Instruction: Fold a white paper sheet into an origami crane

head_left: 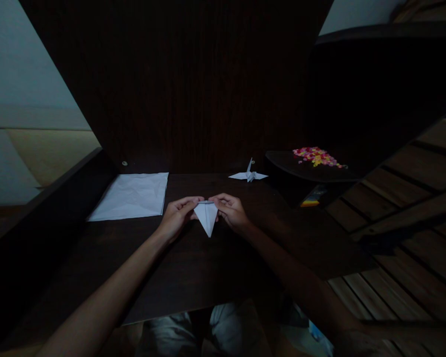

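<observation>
Between my two hands is a small piece of folded white paper (207,218), kite-shaped, with its sharp tip pointing toward me and a crease down its middle. My left hand (179,214) pinches its upper left corner, thumb on top. On the other side, my right hand (231,210) grips the upper right corner in the same way. The fingers beneath the paper are partly hidden. Beyond my right hand, a finished white paper crane (249,176) stands near the back panel, its wings spread.
A stack of white paper sheets (132,196) lies at the left on the dark wooden desk (178,282). At the right, a low curved shelf (282,166) bears a heap of small pink, red and yellow pieces (317,156). Wooden slats (405,198) are farther right.
</observation>
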A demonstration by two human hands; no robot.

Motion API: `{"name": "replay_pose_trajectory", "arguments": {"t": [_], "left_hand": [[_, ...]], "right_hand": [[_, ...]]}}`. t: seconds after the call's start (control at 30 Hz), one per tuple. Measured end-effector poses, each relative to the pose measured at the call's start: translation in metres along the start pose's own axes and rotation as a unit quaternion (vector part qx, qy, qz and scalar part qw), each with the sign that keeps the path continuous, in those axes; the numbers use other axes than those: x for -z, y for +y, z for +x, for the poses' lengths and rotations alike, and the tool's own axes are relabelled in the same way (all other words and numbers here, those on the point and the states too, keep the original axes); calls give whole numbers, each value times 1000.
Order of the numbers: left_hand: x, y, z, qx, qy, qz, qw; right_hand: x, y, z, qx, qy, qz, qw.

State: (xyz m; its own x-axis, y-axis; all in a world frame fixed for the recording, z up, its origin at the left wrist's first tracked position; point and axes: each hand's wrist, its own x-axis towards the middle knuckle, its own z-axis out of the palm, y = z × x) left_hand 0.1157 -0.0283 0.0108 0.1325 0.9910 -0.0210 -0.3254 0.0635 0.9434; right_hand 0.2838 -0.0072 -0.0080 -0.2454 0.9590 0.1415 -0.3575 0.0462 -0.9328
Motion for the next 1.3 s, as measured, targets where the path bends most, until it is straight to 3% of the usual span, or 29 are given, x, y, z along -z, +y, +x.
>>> {"name": "replay_pose_trajectory", "arguments": {"t": [0.2,0.47,0.7,1.0,1.13,1.3], "left_hand": [[3,-2,1,-20,23,47,998],[3,-1,-2,-36,-28,63,997],[5,-4,0,-35,-38,74,996],[1,1,-3,-47,-33,115,992],[1,2,-1,-63,4,154,986],[6,1,0,-91,-8,179,980]], "right_hand": [[-1,-4,-1,-8,4,-17,1000],[-5,-8,-4,37,23,-96,994],[-6,-7,-3,51,26,-117,991],[-4,-9,-4,34,51,-106,992],[-2,-8,-3,11,29,-69,997],[-3,-7,-4,0,15,-68,998]]}}
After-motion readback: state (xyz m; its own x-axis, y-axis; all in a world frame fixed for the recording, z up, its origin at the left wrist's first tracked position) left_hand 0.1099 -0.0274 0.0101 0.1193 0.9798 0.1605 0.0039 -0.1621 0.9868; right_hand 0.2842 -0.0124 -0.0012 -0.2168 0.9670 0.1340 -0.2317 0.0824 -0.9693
